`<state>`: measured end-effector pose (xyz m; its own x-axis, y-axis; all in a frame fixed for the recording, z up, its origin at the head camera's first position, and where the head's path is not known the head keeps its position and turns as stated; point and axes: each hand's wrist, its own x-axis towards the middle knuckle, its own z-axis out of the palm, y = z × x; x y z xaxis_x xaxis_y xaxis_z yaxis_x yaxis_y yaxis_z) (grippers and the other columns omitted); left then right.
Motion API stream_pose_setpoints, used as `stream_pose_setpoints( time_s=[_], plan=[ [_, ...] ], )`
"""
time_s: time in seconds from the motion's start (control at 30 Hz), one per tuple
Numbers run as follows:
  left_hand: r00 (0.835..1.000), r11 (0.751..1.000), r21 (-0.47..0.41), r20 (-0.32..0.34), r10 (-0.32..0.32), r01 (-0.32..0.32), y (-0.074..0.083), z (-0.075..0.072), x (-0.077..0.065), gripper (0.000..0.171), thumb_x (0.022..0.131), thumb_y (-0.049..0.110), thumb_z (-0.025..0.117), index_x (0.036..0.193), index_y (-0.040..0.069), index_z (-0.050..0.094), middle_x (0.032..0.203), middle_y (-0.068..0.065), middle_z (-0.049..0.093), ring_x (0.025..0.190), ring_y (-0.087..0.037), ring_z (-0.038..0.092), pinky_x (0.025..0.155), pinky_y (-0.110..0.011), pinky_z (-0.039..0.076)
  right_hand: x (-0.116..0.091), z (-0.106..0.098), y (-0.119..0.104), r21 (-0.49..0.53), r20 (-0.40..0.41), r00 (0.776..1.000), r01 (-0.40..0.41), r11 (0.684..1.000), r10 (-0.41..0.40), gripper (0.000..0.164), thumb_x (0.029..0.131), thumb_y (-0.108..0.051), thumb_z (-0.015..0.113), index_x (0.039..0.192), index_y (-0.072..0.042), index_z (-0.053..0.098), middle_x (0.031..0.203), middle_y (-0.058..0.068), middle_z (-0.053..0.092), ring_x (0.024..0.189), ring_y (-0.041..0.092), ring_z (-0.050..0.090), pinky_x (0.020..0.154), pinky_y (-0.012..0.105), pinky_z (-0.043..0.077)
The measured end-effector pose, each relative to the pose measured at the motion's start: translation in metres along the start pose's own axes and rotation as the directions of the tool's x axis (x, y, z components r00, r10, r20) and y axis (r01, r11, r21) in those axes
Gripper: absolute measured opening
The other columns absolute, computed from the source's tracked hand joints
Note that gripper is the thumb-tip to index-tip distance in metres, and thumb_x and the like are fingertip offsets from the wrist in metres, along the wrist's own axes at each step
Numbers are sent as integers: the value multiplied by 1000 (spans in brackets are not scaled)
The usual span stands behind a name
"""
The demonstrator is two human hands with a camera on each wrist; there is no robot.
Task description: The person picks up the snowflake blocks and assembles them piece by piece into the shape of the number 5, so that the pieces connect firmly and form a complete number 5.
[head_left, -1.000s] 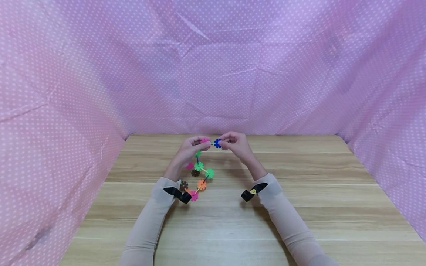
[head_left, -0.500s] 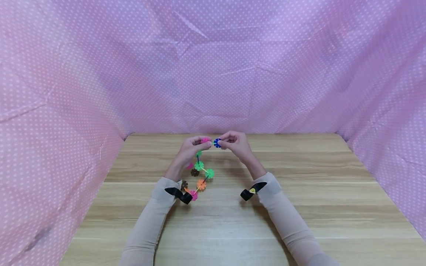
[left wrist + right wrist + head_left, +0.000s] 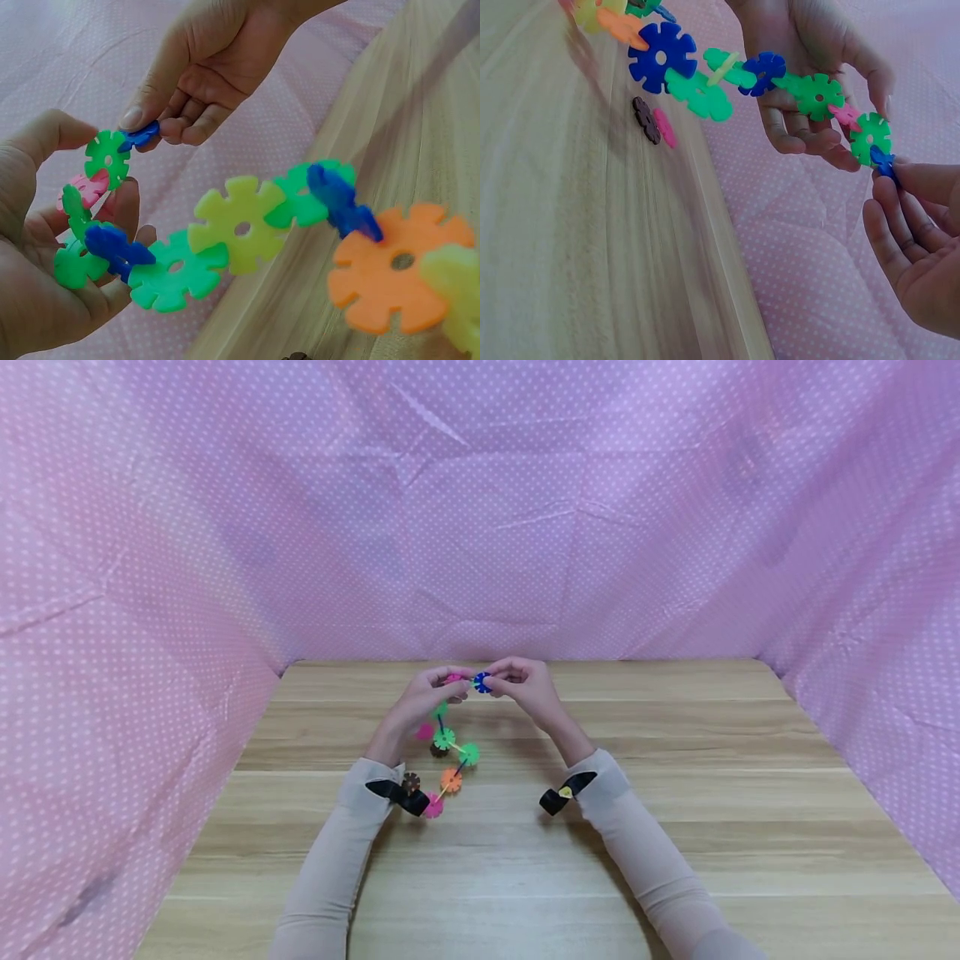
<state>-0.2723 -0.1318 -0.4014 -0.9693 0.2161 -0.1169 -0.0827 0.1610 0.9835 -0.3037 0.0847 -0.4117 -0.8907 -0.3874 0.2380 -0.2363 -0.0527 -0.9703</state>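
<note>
A chain of slotted plastic snowflake discs hangs from my left hand [image 3: 420, 700] above the table, its lower part including an orange disc [image 3: 401, 262]. The fingers and thumb of that hand pinch the chain's upper end, around a green disc [image 3: 107, 160] beside a small pink disc [image 3: 82, 191]. My right hand [image 3: 528, 687] pinches a blue disc [image 3: 883, 161] between thumb and fingers. The blue disc meets the green one's edge; how deep the slots sit in each other cannot be told. In the head view, fingers partly cover the pink disc.
On the wooden table [image 3: 600, 860] lie a loose brown disc [image 3: 646, 121] and a loose pink disc [image 3: 664, 128], beneath the chain. Another brown disc [image 3: 411, 782] shows by the left wrist strap. Pink dotted cloth [image 3: 480, 527] surrounds the table's back and sides.
Both hands have shifted slightly left, the right one a little closer to the left. The blue disc has moved left with it, and the hanging chain has swung slightly.
</note>
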Motion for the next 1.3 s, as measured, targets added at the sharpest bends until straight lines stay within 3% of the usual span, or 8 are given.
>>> stream_pose_setpoints(
  time_s=[0.2,0.37,0.53,0.67,0.8,0.97,1.1,1.3],
  plan=[
    [999,1000,-27,29,-14,15,1,-4,-1,33,98,26,70,127,11,67,125,-10,67,130,-47,53,112,-56,45,2,0,0,-8,23,1000,-12,1000,12,22,93,4,69,112,16,67,100,23,75,76,8,71,75,23,62],
    [1000,1000,-11,29,4,-4,4,-16,-4,31,98,25,69,126,10,67,114,-2,68,109,-31,60,99,-42,53,3,-3,-1,-56,44,998,-35,998,37,26,93,-1,72,115,12,68,99,19,76,78,9,70,76,26,62],
    [999,998,60,24,29,-30,7,-32,-8,31,100,25,65,127,9,65,105,2,66,94,-17,59,89,-36,55,3,-5,3,-143,100,991,-78,987,92,29,92,-5,74,116,10,69,95,13,76,79,14,70,82,41,63],
    [998,997,67,49,28,-32,9,-41,-10,35,101,25,64,129,5,63,104,4,65,95,-17,59,87,-31,54,5,0,11,-259,218,968,-70,963,129,26,91,-5,74,113,9,70,98,16,75,84,11,69,84,33,61],
    [997,997,75,71,10,-16,11,-47,-13,34,102,23,63,130,5,62,110,2,66,102,-24,59,88,-31,54,9,11,20,-354,372,920,19,935,122,22,91,-1,72,111,9,71,105,22,74,91,17,71,86,26,59],
    [998,997,81,67,-14,8,16,-53,-17,33,102,23,63,130,8,62,121,-8,64,110,-35,58,92,-37,52,14,25,26,-384,523,832,35,923,187,24,90,0,73,114,4,71,106,18,74,95,23,71,84,31,62],
    [999,998,69,45,-16,13,18,-57,-19,32,101,22,62,130,7,62,123,-15,62,105,-32,60,88,-35,53,17,34,32,-391,611,768,80,917,194,29,89,1,74,118,0,71,106,13,74,93,17,70,82,27,61],
    [999,997,67,20,-29,28,17,-63,-22,33,101,21,62,131,7,62,117,-5,63,98,-20,61,87,-31,54,20,45,38,-385,714,686,218,897,140,34,85,-3,79,118,-1,72,88,8,68,74,7,56,70,18,51]
  ],
)
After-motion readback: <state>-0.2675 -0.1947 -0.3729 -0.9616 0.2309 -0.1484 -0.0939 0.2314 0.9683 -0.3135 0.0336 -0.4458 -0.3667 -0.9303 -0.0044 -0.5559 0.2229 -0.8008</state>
